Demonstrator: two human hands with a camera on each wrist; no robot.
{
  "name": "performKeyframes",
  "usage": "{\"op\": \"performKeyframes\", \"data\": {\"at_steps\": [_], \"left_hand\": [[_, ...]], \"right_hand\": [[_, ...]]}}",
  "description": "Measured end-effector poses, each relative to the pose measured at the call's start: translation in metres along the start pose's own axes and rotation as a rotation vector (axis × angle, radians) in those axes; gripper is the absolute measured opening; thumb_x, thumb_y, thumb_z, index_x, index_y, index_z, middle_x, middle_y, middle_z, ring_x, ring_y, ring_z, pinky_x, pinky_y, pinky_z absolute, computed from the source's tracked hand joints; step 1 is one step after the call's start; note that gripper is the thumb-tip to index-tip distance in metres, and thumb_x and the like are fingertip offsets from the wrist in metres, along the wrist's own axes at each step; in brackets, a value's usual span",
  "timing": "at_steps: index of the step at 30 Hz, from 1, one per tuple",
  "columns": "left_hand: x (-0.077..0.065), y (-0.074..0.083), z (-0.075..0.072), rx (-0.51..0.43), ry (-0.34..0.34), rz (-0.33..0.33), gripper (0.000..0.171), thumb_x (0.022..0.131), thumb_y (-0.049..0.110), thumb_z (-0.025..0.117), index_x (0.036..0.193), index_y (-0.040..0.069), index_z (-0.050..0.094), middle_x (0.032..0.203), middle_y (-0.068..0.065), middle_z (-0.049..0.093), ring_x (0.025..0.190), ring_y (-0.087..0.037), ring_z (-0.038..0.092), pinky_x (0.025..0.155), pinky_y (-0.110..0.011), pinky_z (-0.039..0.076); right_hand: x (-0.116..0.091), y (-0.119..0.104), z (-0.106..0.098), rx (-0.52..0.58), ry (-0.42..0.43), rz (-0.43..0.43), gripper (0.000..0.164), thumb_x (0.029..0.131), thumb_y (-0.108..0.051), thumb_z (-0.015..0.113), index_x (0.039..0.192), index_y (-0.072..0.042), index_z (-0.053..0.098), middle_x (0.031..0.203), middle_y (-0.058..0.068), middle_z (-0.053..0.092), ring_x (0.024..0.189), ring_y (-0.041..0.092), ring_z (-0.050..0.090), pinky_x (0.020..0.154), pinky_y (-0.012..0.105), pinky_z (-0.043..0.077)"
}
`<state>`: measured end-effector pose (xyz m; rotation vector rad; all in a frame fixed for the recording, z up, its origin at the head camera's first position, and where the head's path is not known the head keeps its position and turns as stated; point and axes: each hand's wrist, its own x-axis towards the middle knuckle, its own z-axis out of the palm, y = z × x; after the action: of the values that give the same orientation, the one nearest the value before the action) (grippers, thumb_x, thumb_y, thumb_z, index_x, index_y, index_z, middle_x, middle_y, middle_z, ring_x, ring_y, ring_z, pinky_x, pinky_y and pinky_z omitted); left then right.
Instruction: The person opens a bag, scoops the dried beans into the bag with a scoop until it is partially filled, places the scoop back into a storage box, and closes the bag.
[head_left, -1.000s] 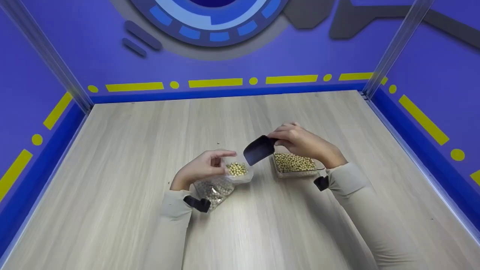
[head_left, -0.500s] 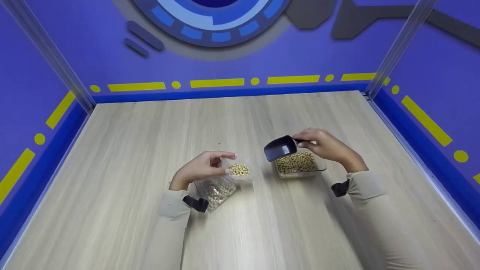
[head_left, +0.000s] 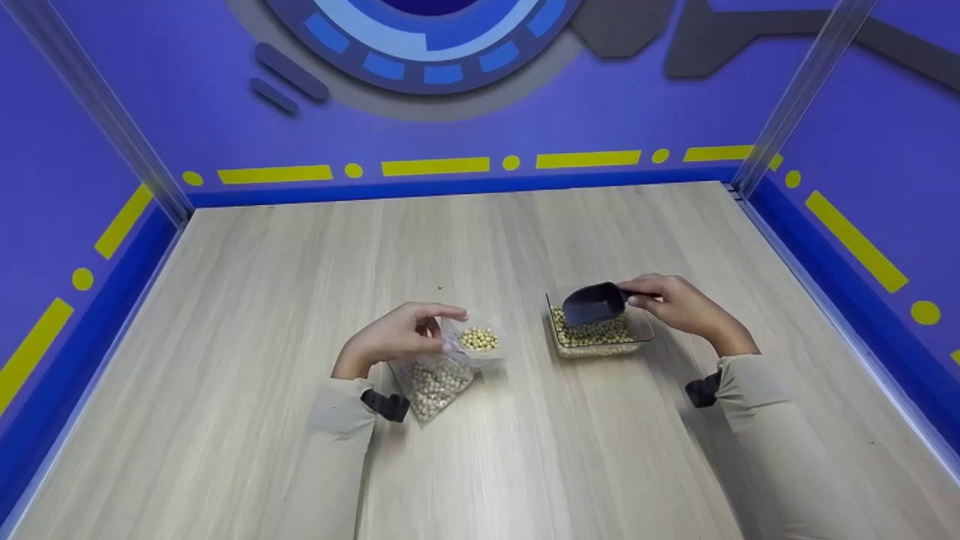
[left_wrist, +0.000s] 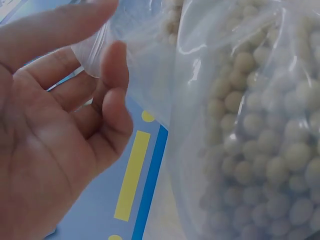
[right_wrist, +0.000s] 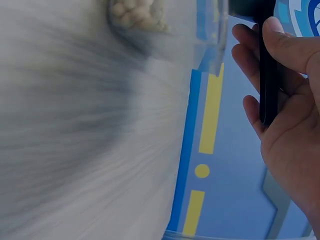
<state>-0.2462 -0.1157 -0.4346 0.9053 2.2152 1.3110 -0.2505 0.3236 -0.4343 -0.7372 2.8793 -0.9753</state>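
In the head view my left hand (head_left: 397, 334) holds the mouth of a clear plastic bag (head_left: 433, 386) at its edge, thumb and forefinger apart along the rim. Pale yellow soybeans (head_left: 478, 339) show through the opening, and more fill the bag lying toward me. The left wrist view shows the film by the fingertips and the full bag (left_wrist: 265, 140) beside them. My right hand (head_left: 679, 306) grips a black scoop (head_left: 595, 304) by its handle. Its bowl sits low over the soybeans (head_left: 600, 335) inside a clear rectangular container (head_left: 600, 350), front edge at the beans.
The wood-grain table (head_left: 300, 262) is bounded by blue panels (head_left: 480, 127) with yellow markings at the back and both sides. A tiny dark speck (head_left: 440, 288) lies behind the bag. Black camera straps (head_left: 386, 405) circle both wrists.
My right hand has carried the scoop rightward and down from beside the bag's mouth to the beans in the container. The left hand and bag have hardly moved.
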Motion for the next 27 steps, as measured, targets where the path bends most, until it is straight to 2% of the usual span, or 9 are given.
{"op": "performKeyframes", "data": {"at_steps": [3,5,8,10,13,20,23,27], "left_hand": [[0.000,-0.001,0.001,0.047,0.031,-0.002,0.045,0.088,0.004,0.062,0.133,0.005,0.058,0.126,-0.016,0.062,0.080,-0.016,0.050,0.065,-0.023,0.042],[0.000,-0.001,0.001,0.068,0.055,-0.009,0.042,0.089,0.009,0.064,0.131,0.007,0.060,0.128,-0.012,0.062,0.088,-0.018,0.051,0.072,-0.028,0.042],[0.000,0.000,0.002,0.084,0.097,-0.009,0.038,0.089,0.011,0.066,0.127,0.010,0.064,0.126,-0.008,0.064,0.104,-0.023,0.051,0.089,-0.041,0.043],[0.000,0.000,0.002,0.090,0.124,0.005,0.035,0.088,0.011,0.066,0.124,0.009,0.066,0.123,-0.008,0.065,0.114,-0.027,0.050,0.100,-0.049,0.039],[0.000,0.000,0.002,0.091,0.159,0.018,0.032,0.088,0.008,0.067,0.119,0.008,0.068,0.120,-0.009,0.066,0.120,-0.031,0.051,0.106,-0.054,0.036],[0.004,-0.002,0.005,0.044,0.281,-0.019,0.018,0.087,0.010,0.069,0.104,0.007,0.074,0.108,-0.009,0.071,0.110,-0.028,0.062,0.097,-0.049,0.046],[0.005,-0.002,0.007,0.049,0.332,-0.032,0.015,0.086,0.014,0.071,0.099,0.009,0.076,0.103,-0.007,0.072,0.103,-0.024,0.064,0.088,-0.040,0.052],[0.006,0.000,0.008,0.071,0.385,-0.044,0.013,0.085,0.017,0.072,0.095,0.010,0.076,0.099,-0.006,0.073,0.095,-0.021,0.065,0.076,-0.030,0.052]], "right_hand": [[-0.003,0.003,0.002,0.001,-0.019,0.025,0.033,0.093,-0.004,0.058,0.126,0.001,0.062,0.120,0.020,0.064,0.113,0.038,0.058,0.090,0.050,0.048],[-0.004,0.004,0.004,-0.006,-0.025,0.019,0.033,0.093,-0.003,0.058,0.125,0.002,0.062,0.120,0.021,0.064,0.113,0.039,0.058,0.089,0.050,0.048],[-0.004,0.005,0.007,-0.024,-0.032,-0.004,0.033,0.092,-0.003,0.059,0.124,0.003,0.063,0.119,0.022,0.065,0.112,0.040,0.058,0.089,0.051,0.048],[-0.004,0.004,0.010,-0.041,-0.037,-0.019,0.032,0.091,-0.003,0.060,0.123,0.002,0.064,0.118,0.021,0.065,0.111,0.040,0.059,0.089,0.052,0.048],[-0.003,0.003,0.013,-0.066,-0.045,-0.038,0.032,0.090,-0.003,0.062,0.122,0.002,0.065,0.117,0.020,0.066,0.110,0.039,0.060,0.089,0.051,0.049],[-0.002,-0.001,0.014,-0.066,-0.059,-0.036,0.032,0.090,-0.008,0.064,0.121,0.000,0.066,0.117,0.019,0.067,0.111,0.037,0.061,0.090,0.051,0.049],[0.001,-0.003,0.014,-0.073,-0.019,-0.069,0.032,0.089,-0.008,0.066,0.119,0.004,0.066,0.116,0.020,0.067,0.110,0.039,0.061,0.092,0.052,0.047],[0.005,-0.011,0.016,-0.043,0.059,-0.094,0.033,0.088,-0.010,0.067,0.117,0.005,0.066,0.115,0.021,0.067,0.111,0.039,0.060,0.093,0.051,0.046]]}}
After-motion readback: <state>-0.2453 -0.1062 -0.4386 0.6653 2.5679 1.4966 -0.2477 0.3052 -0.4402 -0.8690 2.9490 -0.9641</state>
